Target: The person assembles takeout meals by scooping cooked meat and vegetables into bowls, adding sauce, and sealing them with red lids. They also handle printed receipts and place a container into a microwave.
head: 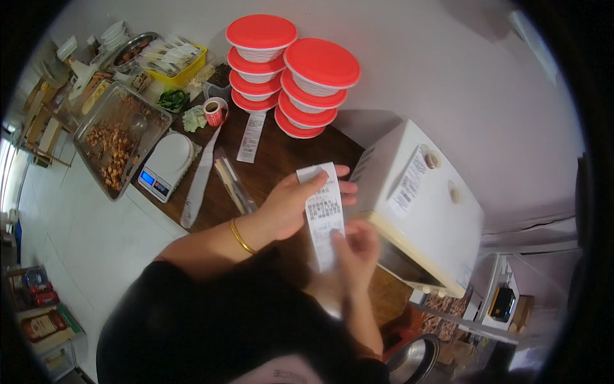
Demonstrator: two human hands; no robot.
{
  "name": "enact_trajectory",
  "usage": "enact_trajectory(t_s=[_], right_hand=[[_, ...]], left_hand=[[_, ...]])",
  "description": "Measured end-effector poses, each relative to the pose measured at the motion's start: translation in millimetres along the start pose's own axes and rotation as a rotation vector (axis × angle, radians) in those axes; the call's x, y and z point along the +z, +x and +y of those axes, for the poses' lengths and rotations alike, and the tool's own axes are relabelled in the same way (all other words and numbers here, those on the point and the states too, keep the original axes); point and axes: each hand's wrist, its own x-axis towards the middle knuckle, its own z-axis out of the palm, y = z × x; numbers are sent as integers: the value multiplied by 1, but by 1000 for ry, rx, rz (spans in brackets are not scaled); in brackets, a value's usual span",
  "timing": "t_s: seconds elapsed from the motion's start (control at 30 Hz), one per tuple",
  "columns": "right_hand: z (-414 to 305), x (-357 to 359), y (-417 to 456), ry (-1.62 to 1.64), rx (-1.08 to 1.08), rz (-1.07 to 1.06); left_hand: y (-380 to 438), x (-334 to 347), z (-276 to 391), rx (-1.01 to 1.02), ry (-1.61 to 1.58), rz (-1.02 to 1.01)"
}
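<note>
A printed paper receipt [322, 211] is held over the wooden table's near edge. My left hand [297, 201] grips its upper part, thumb on top, with a gold bangle on the wrist. My right hand [357, 249], a little blurred, pinches its lower part. Two stacks of white bowls with red lids [321, 62] stand by the wall. Another receipt [252, 137] reaches out from under the left stack. Wrapped disposable chopsticks [232, 182] lie left of my left hand. A further receipt [407, 185] rests on the white microwave oven [431, 216] at the right.
Left on the table are a digital kitchen scale [165, 165], a roll of red and white tape or film [213, 113], a metal tray of chopped food [115, 139], leafy greens [173, 100] and a yellow basket of packets [180, 74]. A metal pot [412, 360] stands lower right.
</note>
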Motion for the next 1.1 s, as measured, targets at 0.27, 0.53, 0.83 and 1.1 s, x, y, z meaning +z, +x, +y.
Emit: enact_trajectory(t_s=[0.27,0.53,0.83,1.1], right_hand=[[49,105,0,-45,714,-337],[118,112,24,-374,442,-158],[238,67,66,78,711,226],[278,65,106,51,760,214]], left_hand=[[-1,-96,101,-87,185,24],[49,-158,76,-172,18,204],[150,-260,14,-243,359,689],[181,-292,5,-179,334,658]])
